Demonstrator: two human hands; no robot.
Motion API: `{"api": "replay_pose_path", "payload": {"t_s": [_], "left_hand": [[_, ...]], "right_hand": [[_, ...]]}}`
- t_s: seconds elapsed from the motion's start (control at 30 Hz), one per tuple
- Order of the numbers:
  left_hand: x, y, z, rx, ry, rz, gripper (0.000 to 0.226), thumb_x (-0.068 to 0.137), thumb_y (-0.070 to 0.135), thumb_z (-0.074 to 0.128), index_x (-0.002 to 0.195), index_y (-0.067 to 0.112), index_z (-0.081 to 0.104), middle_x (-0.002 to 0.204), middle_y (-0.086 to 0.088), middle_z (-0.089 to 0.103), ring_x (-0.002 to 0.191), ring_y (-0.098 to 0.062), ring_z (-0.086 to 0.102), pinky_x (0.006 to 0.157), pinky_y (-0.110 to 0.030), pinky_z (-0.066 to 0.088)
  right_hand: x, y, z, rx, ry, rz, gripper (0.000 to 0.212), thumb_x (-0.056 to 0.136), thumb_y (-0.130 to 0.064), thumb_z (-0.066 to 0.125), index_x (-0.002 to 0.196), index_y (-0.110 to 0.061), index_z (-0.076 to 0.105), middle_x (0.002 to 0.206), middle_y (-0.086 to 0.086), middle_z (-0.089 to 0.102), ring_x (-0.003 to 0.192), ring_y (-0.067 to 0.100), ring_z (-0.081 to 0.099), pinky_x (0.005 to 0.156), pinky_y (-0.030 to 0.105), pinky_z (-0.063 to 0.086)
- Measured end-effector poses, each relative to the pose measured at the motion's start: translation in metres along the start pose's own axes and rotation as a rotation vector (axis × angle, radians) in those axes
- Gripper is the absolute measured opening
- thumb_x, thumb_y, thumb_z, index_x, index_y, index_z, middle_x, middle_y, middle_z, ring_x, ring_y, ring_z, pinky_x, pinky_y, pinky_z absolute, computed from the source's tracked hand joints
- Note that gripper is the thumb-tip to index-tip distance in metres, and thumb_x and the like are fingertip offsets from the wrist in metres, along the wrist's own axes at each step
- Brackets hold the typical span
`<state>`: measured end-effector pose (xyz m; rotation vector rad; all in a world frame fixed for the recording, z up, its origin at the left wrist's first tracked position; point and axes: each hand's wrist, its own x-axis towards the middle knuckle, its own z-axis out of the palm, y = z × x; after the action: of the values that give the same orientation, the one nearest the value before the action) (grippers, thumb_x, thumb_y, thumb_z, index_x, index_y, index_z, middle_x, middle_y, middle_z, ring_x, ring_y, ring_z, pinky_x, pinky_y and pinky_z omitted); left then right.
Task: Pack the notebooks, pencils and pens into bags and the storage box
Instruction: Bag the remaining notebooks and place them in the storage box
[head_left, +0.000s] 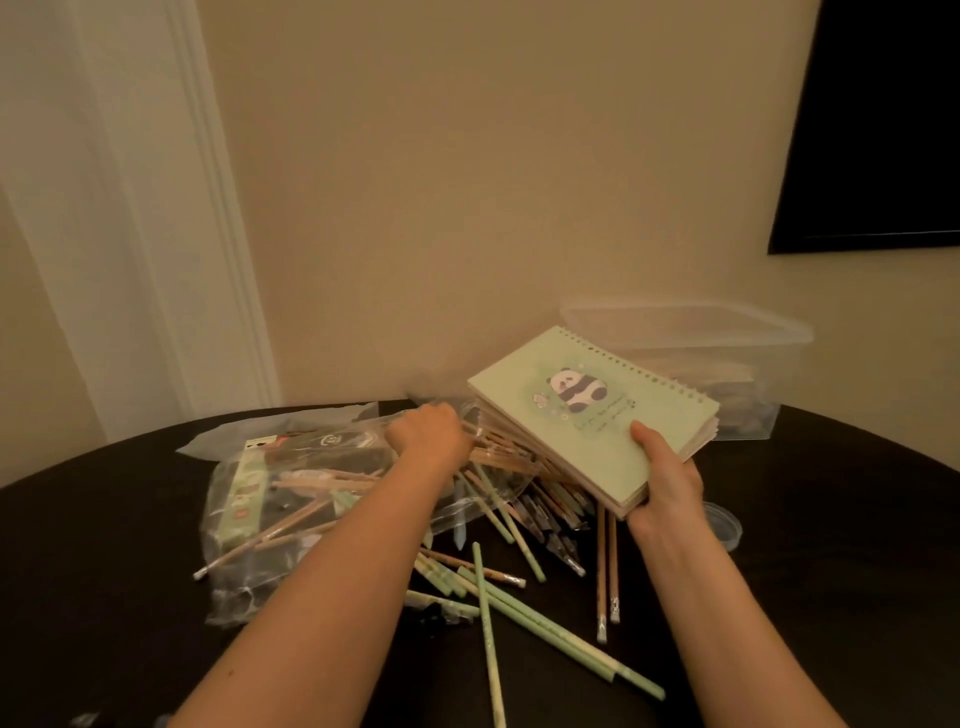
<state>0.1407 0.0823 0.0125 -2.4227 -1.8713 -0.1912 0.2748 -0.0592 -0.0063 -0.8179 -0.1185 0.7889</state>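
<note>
right hand (665, 480) grips a stack of spiral notebooks (582, 415) at its near corner, thumb pressed on the pale green panda cover, fingers underneath. the stack is held tilted above the table (104, 571), over the far end of the loose pile, with its spiral edge turned toward the storage box (727, 353).

left hand (431, 436) reaches forward onto a heap of wooden pencils (498, 457) at the edge of the clear bags (270, 519). only the back of the hand shows and the fingers are blurred and hidden, so its grip cannot be told.

the storage box is clear plastic and stands at the far right of the table by the wall, just behind the notebooks. its contents are too dim to read.

pale green pens (545, 623) lie scattered on the dark table between the two forearms. two further pencils lie side by side just left of the right wrist, eraser ends nearest the camera.

the clear bags at left hold more pencils and a green pack (244, 499). a small round clear lid (724, 525) lies beside the right wrist.
</note>
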Motion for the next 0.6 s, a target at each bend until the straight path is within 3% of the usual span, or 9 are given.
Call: {"api": "replay_pose_path", "payload": {"t_s": [0.13, 0.23, 0.3, 0.43, 0.6], "left_hand": [[0.0, -0.011, 0.002, -0.093, -0.044, 0.01, 0.026, 0.093, 0.024, 0.049, 0.115, 0.011, 0.054, 0.113, -0.009, 0.06, 0.1, -0.025, 0.057, 0.072, -0.032, 0.042], [-0.008, -0.029, 0.001, -0.188, 0.016, 0.091, 0.023, 0.09, 0.027, 0.049, 0.098, 0.009, 0.062, 0.092, -0.012, 0.062, 0.09, -0.028, 0.059, 0.071, -0.035, 0.046], [-0.015, -0.045, 0.0, -0.185, 0.104, 0.142, 0.022, 0.09, 0.026, 0.048, 0.079, 0.012, 0.059, 0.089, -0.012, 0.06, 0.089, -0.028, 0.057, 0.075, -0.037, 0.046], [-0.024, -0.078, 0.004, -0.324, 0.211, 0.237, 0.022, 0.092, 0.023, 0.047, 0.075, 0.012, 0.056, 0.1, -0.005, 0.056, 0.092, -0.024, 0.054, 0.081, -0.035, 0.042], [-0.028, -0.095, 0.017, -0.604, 0.18, 0.261, 0.023, 0.095, 0.018, 0.046, 0.081, 0.003, 0.056, 0.133, -0.004, 0.053, 0.118, -0.024, 0.049, 0.09, -0.031, 0.038]], "right_hand": [[0.002, -0.003, -0.002, -0.05, -0.036, 0.037, 0.04, 0.087, -0.007, 0.064, 0.123, -0.018, 0.052, 0.097, 0.004, 0.066, 0.076, 0.019, 0.066, 0.057, 0.037, 0.056], [0.003, -0.003, -0.003, -0.104, -0.078, 0.04, 0.041, 0.087, -0.007, 0.064, 0.125, -0.013, 0.052, 0.107, 0.008, 0.067, 0.079, 0.02, 0.066, 0.062, 0.037, 0.056], [0.003, -0.002, -0.002, -0.15, -0.116, 0.053, 0.04, 0.087, -0.008, 0.064, 0.125, -0.013, 0.052, 0.107, 0.008, 0.067, 0.08, 0.02, 0.066, 0.059, 0.036, 0.056], [0.001, 0.0, -0.001, -0.219, -0.17, 0.086, 0.032, 0.088, -0.007, 0.062, 0.118, -0.014, 0.053, 0.097, 0.007, 0.066, 0.079, 0.02, 0.064, 0.059, 0.036, 0.053], [-0.003, -0.002, 0.001, -0.309, -0.245, 0.145, 0.026, 0.089, -0.007, 0.059, 0.114, -0.011, 0.053, 0.097, 0.009, 0.065, 0.08, 0.023, 0.063, 0.059, 0.036, 0.054]]}}
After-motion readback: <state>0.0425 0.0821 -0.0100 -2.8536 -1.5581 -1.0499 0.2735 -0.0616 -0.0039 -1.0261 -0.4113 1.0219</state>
